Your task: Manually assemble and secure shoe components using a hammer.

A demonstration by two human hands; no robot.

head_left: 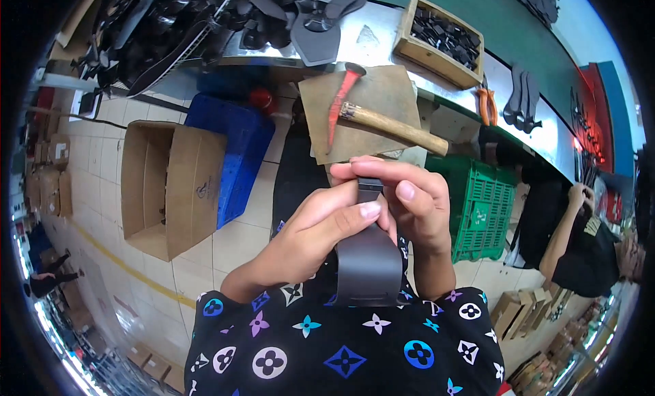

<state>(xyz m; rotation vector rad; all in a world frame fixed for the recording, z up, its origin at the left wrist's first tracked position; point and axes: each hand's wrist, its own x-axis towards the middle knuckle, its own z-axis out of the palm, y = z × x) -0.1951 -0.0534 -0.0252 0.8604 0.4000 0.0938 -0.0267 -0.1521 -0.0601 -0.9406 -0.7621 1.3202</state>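
A smooth black strap piece (pixel 369 265), wide and curved at its lower end, narrows upward between my hands in front of my chest. At its narrow tip sits a small black buckle-like piece (pixel 370 184). My left hand (pixel 321 227) pinches the narrow part, thumb on top. My right hand (pixel 419 201) closes around the tip from the other side, its fingers curled over; part of its grip is hidden. Just beyond my hands, a hammer with a long red head (pixel 338 106) and wooden handle (pixel 399 130) lies on a tan board (pixel 389 89).
A wooden tray (pixel 404 44) of small black pieces stands on the bench, near orange-handled pliers (pixel 486 106) and dark strap pieces (pixel 522 99). Black sandal parts (pixel 317 37) pile at far left. An open carton (pixel 194 191), blue crate (pixel 235 164) and green crate (pixel 483 208) flank me. Another person (pixel 580 239) works at right.
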